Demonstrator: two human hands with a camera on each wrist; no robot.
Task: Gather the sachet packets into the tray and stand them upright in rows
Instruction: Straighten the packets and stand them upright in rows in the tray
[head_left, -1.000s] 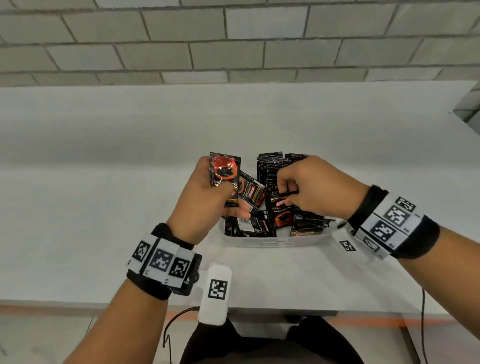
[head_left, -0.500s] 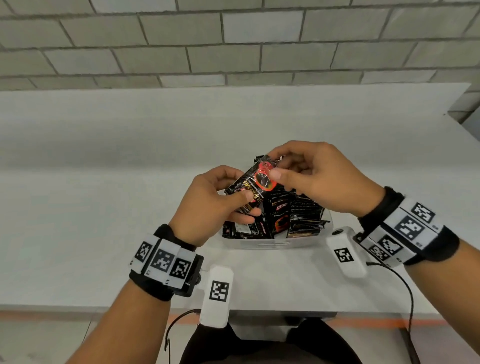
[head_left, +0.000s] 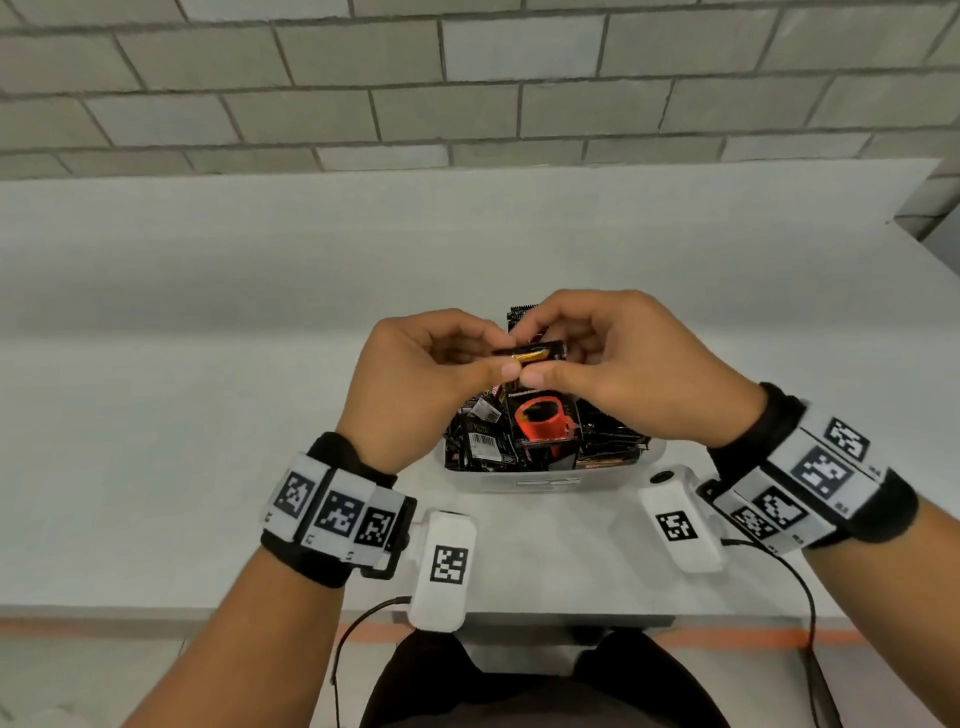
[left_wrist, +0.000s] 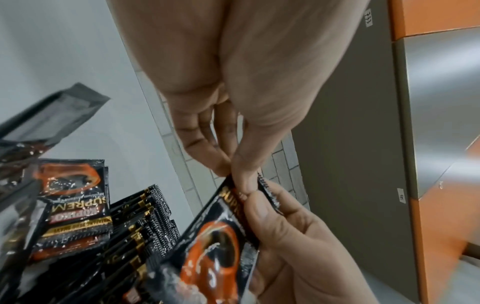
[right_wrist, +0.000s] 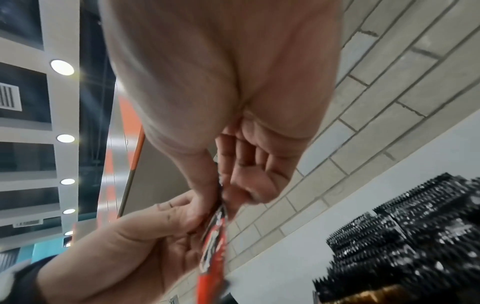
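Both hands hold one black-and-orange sachet (head_left: 540, 352) above the tray, seen edge-on from the head. My left hand (head_left: 496, 364) pinches its top edge between thumb and fingers. My right hand (head_left: 550, 371) pinches the same sachet (left_wrist: 221, 246) from the other side. From the right wrist the sachet (right_wrist: 215, 246) shows as a thin strip between the two hands. Below them stands the white tray (head_left: 524, 484), full of sachets. One with a red cup (head_left: 545, 421) lies face up among loose ones. A row stands upright (left_wrist: 145, 222) at the far side.
The tray sits near the front edge of a white table (head_left: 208, 415), which ends at a grey brick wall (head_left: 467, 78). Bare tabletop lies to the left, the right and beyond the tray. Cables hang from both wrist units over the table's front edge.
The right hand left the tray, rose and joined the left hand on the sachet. The sachet has turned from face-on to edge-on and both hands now sit higher above the tray.
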